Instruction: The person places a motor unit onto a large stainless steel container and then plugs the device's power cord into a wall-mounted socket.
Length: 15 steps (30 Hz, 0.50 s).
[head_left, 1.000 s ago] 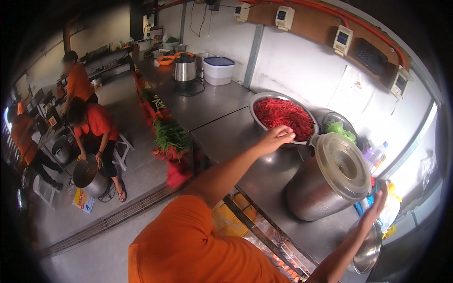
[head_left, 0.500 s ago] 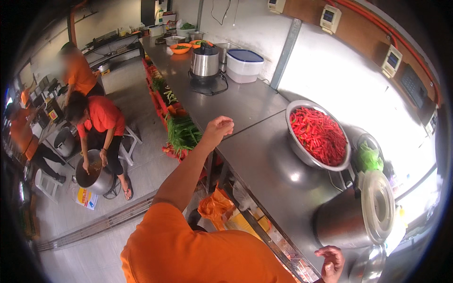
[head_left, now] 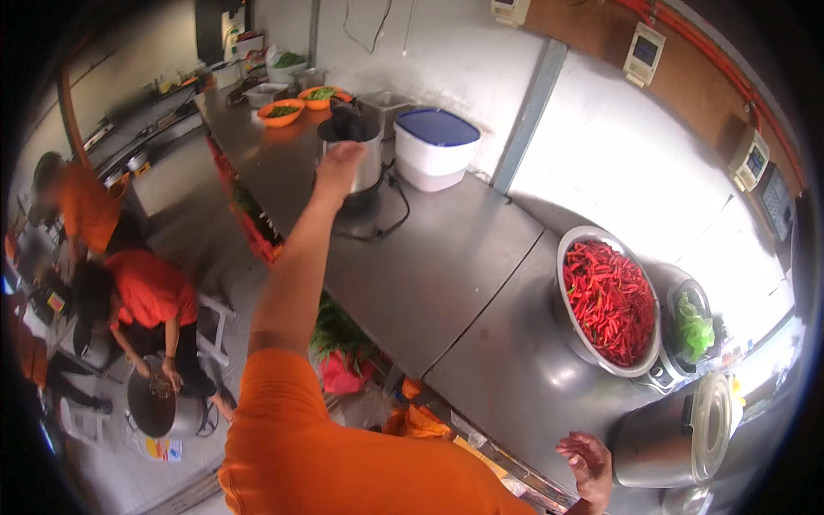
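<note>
steel pot (head_left: 372, 163) stands behind the left hand (head_left: 337, 172), whose grip i cannot tell; right hand (head_left: 589, 468) loosely spread.

A large kitchen: the steel worktop (head_left: 421, 266) carries a basin (head_left: 562, 279) of red chillies (head_left: 608, 302), orange bowls (head_left: 275, 120) of greens (head_left: 281, 111) and a corded appliance (head_left: 372, 165).
</note>
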Available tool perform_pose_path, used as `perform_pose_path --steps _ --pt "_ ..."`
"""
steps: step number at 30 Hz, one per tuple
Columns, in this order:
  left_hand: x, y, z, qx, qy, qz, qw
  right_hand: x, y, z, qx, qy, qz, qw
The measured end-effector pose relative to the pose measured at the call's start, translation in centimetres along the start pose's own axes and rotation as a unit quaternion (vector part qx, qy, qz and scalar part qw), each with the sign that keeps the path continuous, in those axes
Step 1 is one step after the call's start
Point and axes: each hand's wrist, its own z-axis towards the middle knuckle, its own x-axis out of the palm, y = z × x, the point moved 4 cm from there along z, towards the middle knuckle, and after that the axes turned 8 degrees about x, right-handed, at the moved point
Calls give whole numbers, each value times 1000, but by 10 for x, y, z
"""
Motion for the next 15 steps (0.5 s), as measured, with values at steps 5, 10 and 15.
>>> perform_pose_path --steps 5,10,15 --pt "6 4 100 -32 -57 -52 997 21 15 18 50 13 -22 998" --pt "34 54 134 -149 -42 24 988 38 21 39 24 34 -7 999" --pt "39 36 124 -226 85 -115 964 53 44 74 36 53 -17 998"
